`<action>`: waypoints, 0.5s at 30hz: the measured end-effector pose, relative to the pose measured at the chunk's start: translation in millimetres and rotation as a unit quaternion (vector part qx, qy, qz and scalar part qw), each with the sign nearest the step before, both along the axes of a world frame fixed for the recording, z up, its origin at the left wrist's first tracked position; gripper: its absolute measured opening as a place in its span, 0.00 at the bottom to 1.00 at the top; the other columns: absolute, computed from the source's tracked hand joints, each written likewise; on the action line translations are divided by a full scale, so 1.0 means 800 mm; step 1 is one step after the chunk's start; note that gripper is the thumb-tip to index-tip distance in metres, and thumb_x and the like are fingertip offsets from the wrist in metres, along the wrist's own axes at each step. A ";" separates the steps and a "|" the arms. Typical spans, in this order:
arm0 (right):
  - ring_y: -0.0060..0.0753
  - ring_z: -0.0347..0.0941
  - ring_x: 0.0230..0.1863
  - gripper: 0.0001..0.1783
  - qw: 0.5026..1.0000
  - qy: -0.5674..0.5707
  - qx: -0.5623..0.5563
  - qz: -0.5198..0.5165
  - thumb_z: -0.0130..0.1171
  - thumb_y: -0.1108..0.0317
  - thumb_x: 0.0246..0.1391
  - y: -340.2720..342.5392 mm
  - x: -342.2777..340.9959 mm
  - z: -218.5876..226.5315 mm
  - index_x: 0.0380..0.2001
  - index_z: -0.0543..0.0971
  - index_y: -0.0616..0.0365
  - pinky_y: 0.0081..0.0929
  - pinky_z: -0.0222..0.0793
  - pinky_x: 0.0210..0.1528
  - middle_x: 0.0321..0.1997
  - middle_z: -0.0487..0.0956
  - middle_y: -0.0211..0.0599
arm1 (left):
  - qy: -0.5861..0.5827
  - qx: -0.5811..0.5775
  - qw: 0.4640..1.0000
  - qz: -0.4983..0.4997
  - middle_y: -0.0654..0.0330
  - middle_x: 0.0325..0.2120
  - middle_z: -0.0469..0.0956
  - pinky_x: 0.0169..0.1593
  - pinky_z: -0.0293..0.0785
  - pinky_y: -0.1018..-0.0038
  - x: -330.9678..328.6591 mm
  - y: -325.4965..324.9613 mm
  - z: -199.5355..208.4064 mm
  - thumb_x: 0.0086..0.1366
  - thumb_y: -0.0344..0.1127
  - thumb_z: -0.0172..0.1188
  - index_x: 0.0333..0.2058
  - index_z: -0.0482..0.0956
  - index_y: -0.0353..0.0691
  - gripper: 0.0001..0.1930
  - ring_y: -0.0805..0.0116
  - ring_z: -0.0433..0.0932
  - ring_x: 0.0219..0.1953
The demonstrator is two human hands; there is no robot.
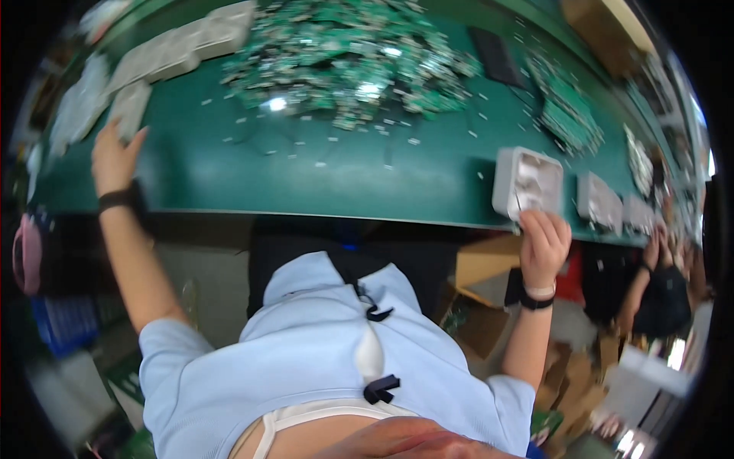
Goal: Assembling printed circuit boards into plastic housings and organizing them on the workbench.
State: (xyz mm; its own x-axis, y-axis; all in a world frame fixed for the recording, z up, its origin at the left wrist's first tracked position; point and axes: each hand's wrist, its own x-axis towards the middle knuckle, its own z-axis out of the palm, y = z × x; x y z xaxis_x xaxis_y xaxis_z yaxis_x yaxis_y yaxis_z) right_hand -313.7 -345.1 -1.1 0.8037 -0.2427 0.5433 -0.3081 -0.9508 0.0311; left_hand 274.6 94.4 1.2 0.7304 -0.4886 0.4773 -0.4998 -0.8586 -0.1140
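My left hand (115, 159) reaches to the far left of the green table (306, 187), thumb and fingers apart at the near end of a pale grey plastic housing (131, 105). Whether it touches the housing is blurred. My right hand (547, 239) is at the table's front edge on the right, its fingers pinched at the near rim of an open, white compartmented plastic housing (503, 180). A thin dark strand shows by the fingertips; what they hold cannot be made out.
A big heap of green circuit boards (344, 65) covers the far middle, with small white bits scattered before it. More pale housings (164, 52) line the far left. Beyond a dark flat object (495, 55) lie stacked boards (569, 115). Further housings (599, 200) and another person's arm (638, 287) are at right.
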 end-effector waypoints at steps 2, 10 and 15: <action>0.45 0.79 0.41 0.11 1.000 0.007 -0.004 -0.013 0.63 0.80 0.51 -0.022 -0.005 0.006 0.39 0.84 0.58 0.38 0.71 0.45 0.42 0.85 0.36 | 0.035 0.065 0.993 0.092 0.43 0.60 0.76 0.63 0.73 0.55 0.068 0.055 -0.031 0.63 0.54 0.70 0.63 0.74 0.39 0.36 0.44 0.74 0.63; 0.45 0.78 0.37 0.10 0.996 0.027 0.001 -0.090 0.63 0.79 0.54 -0.085 -0.075 -0.004 0.40 0.84 0.59 0.37 0.73 0.43 0.43 0.86 0.37 | 0.090 0.102 0.984 0.114 0.55 0.62 0.76 0.62 0.73 0.54 0.119 0.046 -0.050 0.66 0.53 0.67 0.59 0.79 0.47 0.27 0.49 0.76 0.62; 0.48 0.80 0.41 0.11 0.991 0.051 -0.013 -0.126 0.61 0.78 0.57 -0.117 -0.105 -0.008 0.43 0.84 0.58 0.38 0.74 0.45 0.45 0.86 0.38 | 0.053 0.084 0.993 0.062 0.54 0.63 0.76 0.63 0.73 0.55 0.129 0.070 -0.062 0.68 0.48 0.65 0.56 0.82 0.42 0.23 0.52 0.76 0.63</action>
State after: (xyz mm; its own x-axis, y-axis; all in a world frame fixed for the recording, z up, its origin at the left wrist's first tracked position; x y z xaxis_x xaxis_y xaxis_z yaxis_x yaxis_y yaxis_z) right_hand -397.6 -438.9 -7.3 0.7705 -0.4298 0.4708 -0.5297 -0.8426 0.0977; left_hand 378.2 150.6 -48.2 0.8314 -0.4587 0.3137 -0.4090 -0.8872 -0.2135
